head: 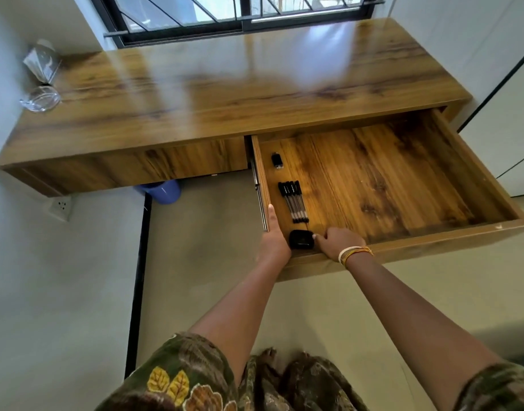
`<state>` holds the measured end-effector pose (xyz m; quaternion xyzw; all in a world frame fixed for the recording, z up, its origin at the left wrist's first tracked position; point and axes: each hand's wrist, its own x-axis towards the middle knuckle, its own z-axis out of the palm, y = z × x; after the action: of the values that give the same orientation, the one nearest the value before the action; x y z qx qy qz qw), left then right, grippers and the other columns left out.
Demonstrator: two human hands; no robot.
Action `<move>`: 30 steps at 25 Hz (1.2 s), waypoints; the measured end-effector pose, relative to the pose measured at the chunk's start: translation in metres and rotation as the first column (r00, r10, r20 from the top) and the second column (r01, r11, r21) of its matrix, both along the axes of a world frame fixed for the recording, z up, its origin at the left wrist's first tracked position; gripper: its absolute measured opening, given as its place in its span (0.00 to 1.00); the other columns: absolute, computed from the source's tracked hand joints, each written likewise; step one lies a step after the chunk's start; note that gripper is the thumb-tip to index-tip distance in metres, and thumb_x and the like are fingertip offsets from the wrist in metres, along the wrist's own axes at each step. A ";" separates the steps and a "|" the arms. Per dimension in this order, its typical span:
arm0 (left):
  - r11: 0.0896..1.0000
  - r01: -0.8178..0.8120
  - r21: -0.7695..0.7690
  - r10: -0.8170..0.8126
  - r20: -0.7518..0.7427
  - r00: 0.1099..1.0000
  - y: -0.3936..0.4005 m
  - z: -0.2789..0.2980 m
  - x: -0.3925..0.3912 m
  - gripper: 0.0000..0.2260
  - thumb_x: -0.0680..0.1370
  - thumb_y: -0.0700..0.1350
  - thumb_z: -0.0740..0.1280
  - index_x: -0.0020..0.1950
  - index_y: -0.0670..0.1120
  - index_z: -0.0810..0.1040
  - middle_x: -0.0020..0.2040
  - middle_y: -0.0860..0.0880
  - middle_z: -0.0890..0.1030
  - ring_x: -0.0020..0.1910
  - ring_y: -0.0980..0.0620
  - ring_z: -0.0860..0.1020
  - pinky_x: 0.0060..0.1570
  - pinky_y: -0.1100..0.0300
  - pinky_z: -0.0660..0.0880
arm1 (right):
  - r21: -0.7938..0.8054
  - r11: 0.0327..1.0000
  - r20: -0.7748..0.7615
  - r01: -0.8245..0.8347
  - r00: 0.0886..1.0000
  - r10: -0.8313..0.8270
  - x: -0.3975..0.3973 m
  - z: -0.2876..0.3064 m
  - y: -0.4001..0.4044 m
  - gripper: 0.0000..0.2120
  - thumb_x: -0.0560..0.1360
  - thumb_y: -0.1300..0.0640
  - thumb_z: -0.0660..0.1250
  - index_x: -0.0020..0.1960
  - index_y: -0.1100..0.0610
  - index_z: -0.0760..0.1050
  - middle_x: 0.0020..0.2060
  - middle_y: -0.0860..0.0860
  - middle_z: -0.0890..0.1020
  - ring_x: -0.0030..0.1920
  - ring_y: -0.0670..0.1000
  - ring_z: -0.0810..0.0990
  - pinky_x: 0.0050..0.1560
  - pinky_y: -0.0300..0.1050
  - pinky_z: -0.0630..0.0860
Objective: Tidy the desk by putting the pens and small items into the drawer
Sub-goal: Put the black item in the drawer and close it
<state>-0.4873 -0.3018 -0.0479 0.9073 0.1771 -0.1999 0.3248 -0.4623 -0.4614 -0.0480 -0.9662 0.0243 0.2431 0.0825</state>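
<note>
Where left hand (274, 235) reaches, its fingers hide.

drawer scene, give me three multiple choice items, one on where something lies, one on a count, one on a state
1. Where in the drawer does the black case lie?
A. near-left corner
B. far-right corner
C. middle

2. How many pens lie side by side?
A. one
B. four
C. nine

3. What state is the drawer in?
A. closed
B. pulled open
C. removed from the desk

Answers:
1 A: the case sits against the front wall at the left end, between the left hand and the right hand.
2 B: four black caps show in a row.
3 B: its whole floor shows, still hanging from the desk.
</note>
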 end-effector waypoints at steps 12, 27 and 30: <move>0.968 -0.053 0.244 0.022 0.126 0.992 -0.033 0.007 -0.090 0.27 0.82 0.45 0.53 0.79 0.51 0.46 0.66 0.42 0.69 0.51 0.46 0.76 0.46 0.52 0.76 | -0.054 0.912 0.411 -0.407 0.823 0.392 -0.080 0.003 -0.051 0.18 0.80 0.51 0.52 0.69 0.52 0.67 0.63 0.53 0.75 0.65 0.56 0.71 0.67 0.52 0.65; 0.041 -0.637 -0.770 0.482 -0.543 0.688 -0.168 0.044 -0.068 0.27 0.82 0.48 0.60 0.77 0.42 0.54 0.73 0.32 0.61 0.66 0.32 0.70 0.59 0.43 0.75 | 0.675 -0.336 -0.704 0.657 0.437 -0.560 -0.045 0.026 -0.146 0.21 0.79 0.61 0.64 0.70 0.63 0.65 0.68 0.60 0.67 0.67 0.64 0.70 0.53 0.53 0.78; -0.278 -0.661 -0.697 0.550 -0.680 0.485 -0.172 0.048 -0.032 0.24 0.82 0.39 0.57 0.76 0.40 0.53 0.75 0.31 0.54 0.71 0.30 0.63 0.62 0.40 0.73 | 0.615 -0.382 -0.751 0.690 0.364 -0.551 -0.016 0.027 -0.152 0.17 0.80 0.67 0.57 0.69 0.63 0.65 0.68 0.61 0.68 0.66 0.63 0.70 0.56 0.58 0.77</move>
<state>-0.5189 -0.4737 0.0005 0.2442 0.4555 -0.1061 0.8495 -0.4786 -0.6133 -0.0214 -0.4561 0.4112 0.1578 0.7733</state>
